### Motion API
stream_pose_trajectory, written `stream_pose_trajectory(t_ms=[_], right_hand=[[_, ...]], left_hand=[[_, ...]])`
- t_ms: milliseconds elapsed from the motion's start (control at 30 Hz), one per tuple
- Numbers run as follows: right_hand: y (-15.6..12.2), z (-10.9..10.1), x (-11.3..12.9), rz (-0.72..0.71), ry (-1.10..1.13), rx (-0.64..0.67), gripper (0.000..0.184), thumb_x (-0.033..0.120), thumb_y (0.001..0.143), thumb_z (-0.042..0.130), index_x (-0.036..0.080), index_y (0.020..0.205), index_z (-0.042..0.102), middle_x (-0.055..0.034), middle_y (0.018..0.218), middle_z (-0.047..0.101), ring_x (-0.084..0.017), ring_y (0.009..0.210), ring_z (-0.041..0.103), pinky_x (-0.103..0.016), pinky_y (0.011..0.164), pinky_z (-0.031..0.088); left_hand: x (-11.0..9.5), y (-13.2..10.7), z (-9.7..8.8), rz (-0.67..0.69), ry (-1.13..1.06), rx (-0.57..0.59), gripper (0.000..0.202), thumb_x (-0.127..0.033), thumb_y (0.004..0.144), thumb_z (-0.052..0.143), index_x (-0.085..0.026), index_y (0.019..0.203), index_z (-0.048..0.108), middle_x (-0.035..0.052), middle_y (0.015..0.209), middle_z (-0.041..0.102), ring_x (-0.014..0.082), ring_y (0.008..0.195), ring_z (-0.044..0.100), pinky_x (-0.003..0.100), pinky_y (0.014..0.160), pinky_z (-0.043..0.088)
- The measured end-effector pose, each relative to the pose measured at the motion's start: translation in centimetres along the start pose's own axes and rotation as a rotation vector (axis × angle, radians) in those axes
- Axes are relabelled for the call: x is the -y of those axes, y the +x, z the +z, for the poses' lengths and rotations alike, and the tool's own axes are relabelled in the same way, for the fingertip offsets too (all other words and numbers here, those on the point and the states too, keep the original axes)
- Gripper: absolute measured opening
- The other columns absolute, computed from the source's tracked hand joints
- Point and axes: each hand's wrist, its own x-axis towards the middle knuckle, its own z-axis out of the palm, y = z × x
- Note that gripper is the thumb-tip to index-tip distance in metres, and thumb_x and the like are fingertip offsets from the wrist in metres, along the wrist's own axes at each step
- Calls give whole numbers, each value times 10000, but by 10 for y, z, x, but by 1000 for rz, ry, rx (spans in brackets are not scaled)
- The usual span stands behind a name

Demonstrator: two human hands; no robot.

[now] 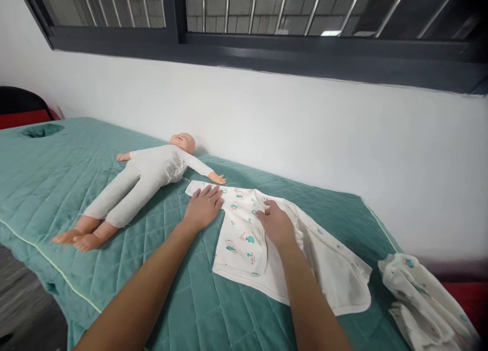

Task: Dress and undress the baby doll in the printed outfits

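Head view: left hand (204, 208) flat, unclenched on the printed shirt (238, 234), right hand (278, 224) curled on it (grip unclear).

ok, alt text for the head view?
A person's left hand rests flat on one sleeve of a small printed white top, the right hand at its front edge. The top lies partly open on a green quilted cover, between a doll at left and bunched printed cloth at right.

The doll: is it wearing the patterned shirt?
No, the patterned shirt lies on the green cover beside the doll, under the left hand.
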Motion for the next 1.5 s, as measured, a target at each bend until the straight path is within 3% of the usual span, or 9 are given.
stream_pose_trajectory(t_ms=[200,367,467,600,800,1000,1267,1400,1500], right_hand=[[1,-4,-6,-49,33,23,384,305,872,496,217,1238,570,-37,1034,697,-215,953,631,-293,752,403],[4,-4,-11,-76,67,28,379,307,860,511,221,1222,579,-28,1028,701,-198,922,638,-281,742,407],[5,-2,-12,-92,68,25,382,298,853,515,223,1223,579,-28,1021,703,-202,934,636,-285,763,404],[3,-2,-12,-111,62,16,386,283,856,497,224,1229,575,-37,1042,702,-206,944,634,-284,755,402],[0,-3,-8,-108,82,8,403,261,836,481,234,1225,586,-38,1007,706,-227,927,635,-295,730,399],[0,-1,-7,-124,159,14,397,256,810,480,280,1174,635,-6,920,710,-208,850,631,-293,727,401],[7,5,-9,-142,308,-33,277,242,796,448,229,879,712,-47,937,720,-229,884,635,-343,803,441],[13,11,6,-313,477,23,390,211,799,429,241,1103,671,-22,1110,710,-189,1001,648,-305,875,473],[13,18,13,-441,570,69,424,216,829,427,260,1205,618,0,1258,660,-150,1128,614,-272,953,458]], left_hand=[[-6,-8,-11,-152,8,-170,372,-222,965,367,-171,1243,608,103,1380,582,279,1344,453,511,1137,326],[-60,-68,-18,167,-249,-370,275,-222,972,415,-190,1131,638,61,1194,674,188,1151,583,346,1023,468],[-103,-107,-16,381,-231,-270,275,-236,954,483,-201,1205,590,52,1228,646,199,1174,553,365,1033,451],[-129,-126,-15,246,-108,-134,330,-294,880,604,-193,1194,581,83,1216,618,275,1125,544,454,927,469],[-128,-121,-15,192,-76,-98,256,-280,861,604,-226,1111,607,51,1121,630,250,1046,550,432,892,437],[-125,-121,-8,101,6,-121,371,-36,814,456,-204,1113,596,55,1081,636,246,979,552,412,829,435],[-114,-119,-7,-41,-368,-205,448,20,710,440,-214,1042,631,45,995,640,223,980,569,358,857,445],[-104,-116,-9,-378,-711,-417,173,-161,847,479,-208,967,594,26,917,632,186,825,589,315,745,473],[-96,-115,-11,-585,-743,-695,260,-266,886,503,-201,1138,495,84,1148,549,208,1004,564,347,831,496]])
